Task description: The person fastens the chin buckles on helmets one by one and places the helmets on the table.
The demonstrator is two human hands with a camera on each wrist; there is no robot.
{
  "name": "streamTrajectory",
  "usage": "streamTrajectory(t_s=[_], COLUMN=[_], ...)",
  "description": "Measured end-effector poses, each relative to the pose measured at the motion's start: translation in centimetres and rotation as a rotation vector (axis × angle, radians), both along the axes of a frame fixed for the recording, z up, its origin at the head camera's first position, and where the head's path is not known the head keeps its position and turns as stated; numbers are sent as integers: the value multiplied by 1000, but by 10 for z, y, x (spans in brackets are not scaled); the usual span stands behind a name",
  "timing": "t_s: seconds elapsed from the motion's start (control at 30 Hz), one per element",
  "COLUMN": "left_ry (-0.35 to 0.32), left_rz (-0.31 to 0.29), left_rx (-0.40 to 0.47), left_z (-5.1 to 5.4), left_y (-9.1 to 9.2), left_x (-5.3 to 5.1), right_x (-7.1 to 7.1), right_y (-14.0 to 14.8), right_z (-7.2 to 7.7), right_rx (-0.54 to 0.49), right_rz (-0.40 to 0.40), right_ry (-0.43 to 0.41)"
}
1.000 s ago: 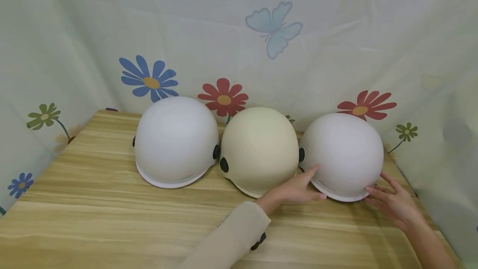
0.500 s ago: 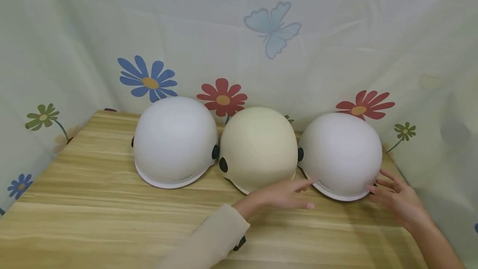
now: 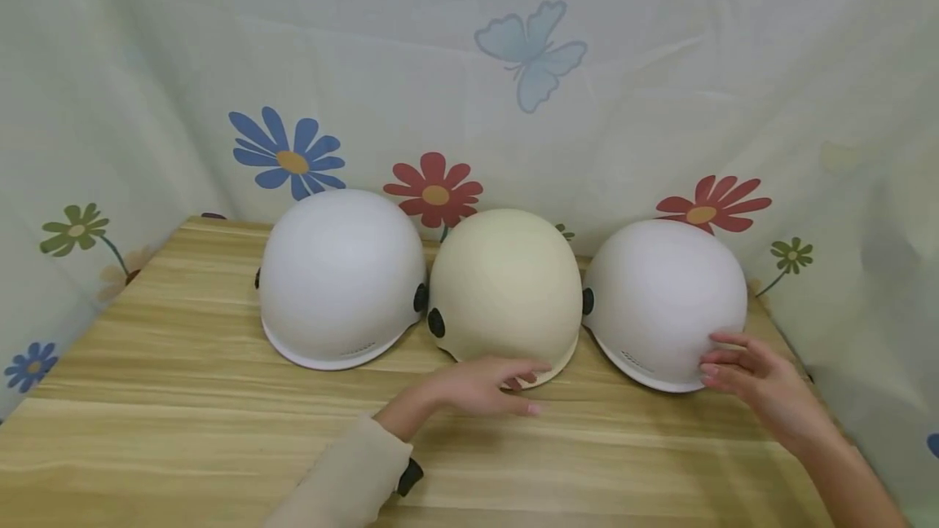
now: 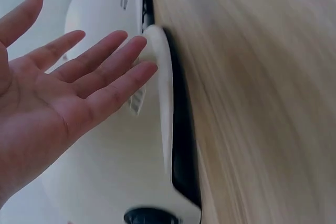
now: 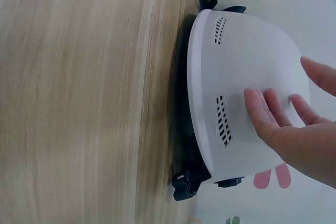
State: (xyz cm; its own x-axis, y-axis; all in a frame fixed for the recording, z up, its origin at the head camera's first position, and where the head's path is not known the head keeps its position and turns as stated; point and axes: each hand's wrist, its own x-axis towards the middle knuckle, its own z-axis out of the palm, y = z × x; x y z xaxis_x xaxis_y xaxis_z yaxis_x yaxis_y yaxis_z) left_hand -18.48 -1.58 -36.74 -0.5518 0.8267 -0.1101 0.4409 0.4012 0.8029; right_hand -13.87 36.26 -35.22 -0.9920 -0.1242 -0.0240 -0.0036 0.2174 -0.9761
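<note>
Three helmets stand in a row on a wooden table: a white one (image 3: 341, 275) at the left, a cream one (image 3: 506, 292) in the middle and another white one (image 3: 663, 300) at the right. My left hand (image 3: 480, 385) is in front of the cream helmet's lower rim, fingers spread; the left wrist view shows the palm (image 4: 50, 103) holding nothing. My right hand (image 3: 770, 389) is at the right helmet's lower right side with relaxed fingers. In the right wrist view the fingers (image 5: 257, 109) lie over its shell (image 5: 247, 61); contact is unclear.
Behind and beside the wooden table (image 3: 183, 406) hangs a pale cloth (image 3: 411, 63) with printed flowers and a butterfly. A black strap end (image 5: 186, 183) sticks out under the right helmet, and a black item (image 3: 410, 477) shows at my left sleeve (image 3: 352, 471).
My left hand has come off the right helmet and moved left, in front of the cream one. My right hand has shifted slightly left across the right helmet. The helmets have not visibly moved.
</note>
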Motion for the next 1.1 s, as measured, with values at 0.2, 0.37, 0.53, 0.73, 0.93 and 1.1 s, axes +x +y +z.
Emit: streamTrajectory(t_s=[0.2,0.37,0.53,0.73,0.93,1.1], left_ry=[-50,-86,-50,6,67,93], left_rz=[27,93,199,303,340,341], left_rx=[65,108,105,104,89,62], left_z=[-2,-3,-2,-2,-4,-4], left_y=[-34,-61,-82,-97,-101,-99], left_x=[-6,-10,-14,-17,-19,-20], right_x=[2,1,2,-2,-10,-18], right_y=[-18,-24,-31,-42,-59,-75], right_z=[11,10,4,-1,-5,-15], right_rx=[141,185,155,164,181,153], right_rz=[20,26,54,86,137,209], right_ry=[-31,-58,-22,-2,-92,-121])
